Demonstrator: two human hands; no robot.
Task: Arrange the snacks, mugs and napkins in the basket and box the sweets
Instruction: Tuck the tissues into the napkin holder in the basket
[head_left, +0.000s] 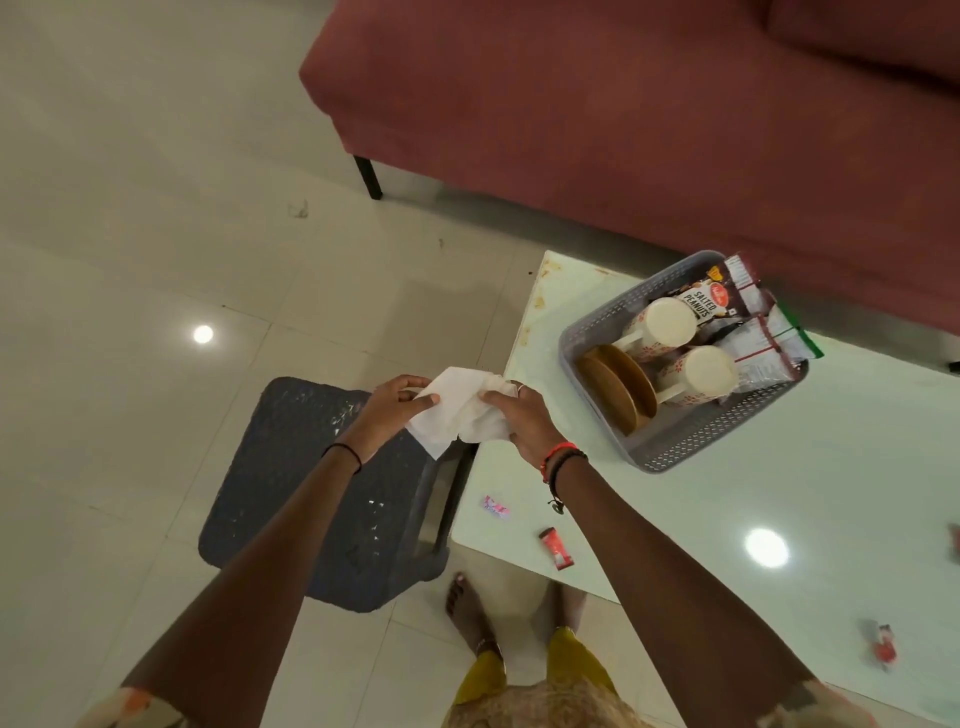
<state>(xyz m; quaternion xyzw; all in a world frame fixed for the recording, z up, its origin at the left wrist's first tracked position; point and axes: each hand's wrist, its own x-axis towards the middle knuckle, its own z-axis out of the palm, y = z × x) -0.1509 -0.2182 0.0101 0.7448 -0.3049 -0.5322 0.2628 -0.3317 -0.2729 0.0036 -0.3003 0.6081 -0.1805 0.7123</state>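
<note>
Head-camera view looking down at two bare forearms stretched forward. The left hand (395, 410) pinches the left edge of a white napkin (457, 415) between thumb and curled fingers. The right hand (519, 415), a ring on one finger, has its fingers curled round the napkin's crumpled right side. The napkin hangs between the two hands, creased and partly bunched, in the air above a dark stool (311, 467) that stands below and to the left of the hands. To the right of the right hand and a little beyond it, a grey basket (691, 454) sits on a pale table (805, 493). It holds two cream mugs (667, 325) tipped on their sides, two brown wooden discs (618, 389) on the side nearest the hands, and snack packets (748, 332) on the far side. Nearer the person than the right hand, small wrapped sweets (557, 548) lie loose on the table. The step in hand appears to be folding the napkin before it goes into the basket. To do it well, the hands would likely pull the sheet flat, match its edges and press a clean crease. They could then slip it into a gap beside the discs, where the mugs should not crush it.
</note>
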